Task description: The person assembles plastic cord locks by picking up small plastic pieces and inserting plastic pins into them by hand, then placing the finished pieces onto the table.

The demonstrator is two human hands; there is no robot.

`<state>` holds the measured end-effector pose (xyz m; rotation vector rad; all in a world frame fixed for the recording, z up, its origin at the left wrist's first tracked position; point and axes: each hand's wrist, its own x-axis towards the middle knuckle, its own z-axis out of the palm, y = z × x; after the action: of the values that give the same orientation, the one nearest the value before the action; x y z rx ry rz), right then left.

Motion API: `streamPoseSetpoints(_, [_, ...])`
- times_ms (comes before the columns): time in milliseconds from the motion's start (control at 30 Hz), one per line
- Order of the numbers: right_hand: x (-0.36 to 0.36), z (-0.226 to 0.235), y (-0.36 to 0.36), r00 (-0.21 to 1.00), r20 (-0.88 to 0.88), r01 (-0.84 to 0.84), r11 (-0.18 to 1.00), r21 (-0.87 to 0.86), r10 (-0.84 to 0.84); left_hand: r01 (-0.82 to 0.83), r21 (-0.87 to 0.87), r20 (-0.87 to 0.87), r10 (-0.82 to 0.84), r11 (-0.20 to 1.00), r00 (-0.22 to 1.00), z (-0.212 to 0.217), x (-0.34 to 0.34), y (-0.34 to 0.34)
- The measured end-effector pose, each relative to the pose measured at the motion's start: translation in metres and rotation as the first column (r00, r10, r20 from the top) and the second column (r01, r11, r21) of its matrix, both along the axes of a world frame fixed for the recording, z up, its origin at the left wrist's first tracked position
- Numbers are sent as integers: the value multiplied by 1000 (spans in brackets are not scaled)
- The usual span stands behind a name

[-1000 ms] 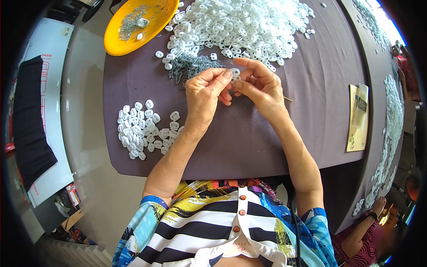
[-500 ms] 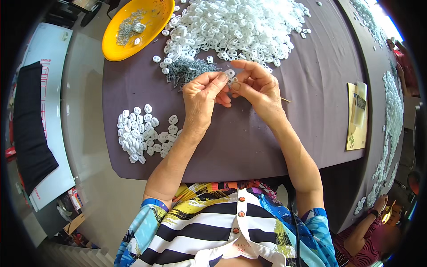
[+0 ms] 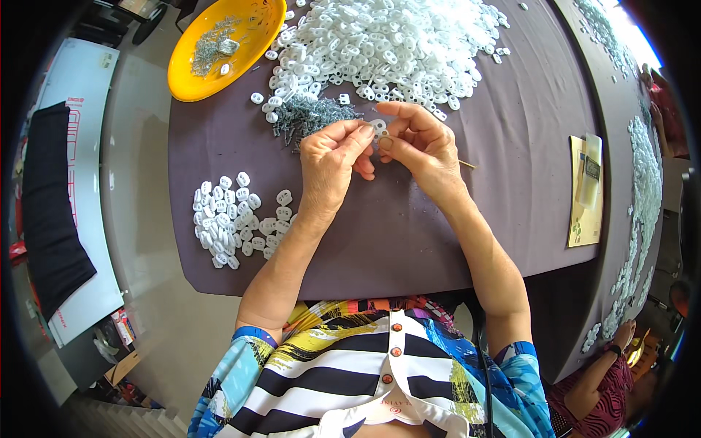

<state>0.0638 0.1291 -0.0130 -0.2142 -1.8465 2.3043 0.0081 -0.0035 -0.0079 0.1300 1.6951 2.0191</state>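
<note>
My left hand (image 3: pixel 332 160) is closed, thumb and forefinger pinching a small white two-holed plastic piece (image 3: pixel 379 125). From the other side my right hand (image 3: pixel 425 152) grips at the same spot, its thumb pressed toward the piece and its forefinger arched above. Fingers partly cover the piece, so its lower part is hard to make out. A thin tan stick (image 3: pixel 467 164) sticks out beside my right wrist; whether the hand holds it I cannot tell. Just beyond my left hand lies a heap of small grey metal springs (image 3: pixel 310 115).
A big pile of white holed pieces (image 3: pixel 387 51) covers the far table (image 3: pixel 365 248). Closed-looking white pieces (image 3: pixel 223 219) lie near my left forearm. A yellow bowl (image 3: pixel 186 80) holds small metal parts. A tan packet (image 3: pixel 580 219) lies right. Another person's arm (image 3: pixel 595 379) shows lower right.
Both hands shift very slightly, and the white piece sits a little lower and more covered between the fingertips. The piles and bowl stay put.
</note>
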Motion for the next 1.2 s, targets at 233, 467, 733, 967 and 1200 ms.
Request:
streamPoseSetpoints(233, [-1,1,-2,999,18,30,999,-31,-29,49,-63,-23,-50,997,998,1,0,-1])
streamPoseSetpoints(467, [-1,-2,1,999,12,-30,1000,6,30,65,-50,-14,-65,997,998,1,-2,-1])
streamPoseSetpoints(733, [-2,-2,-2,1000,7,-22,998,-59,22,77,3,-3,-77,997,997,-1,-6,-2])
streamPoseSetpoints(967, [-2,-5,-3,998,-14,-62,997,-55,62,67,-48,-7,-67,997,998,1,-4,-3])
streamPoseSetpoints(1200, [-1,-5,-2,997,-2,-81,996,22,81,101,-62,-31,-103,993,994,2,-8,-5])
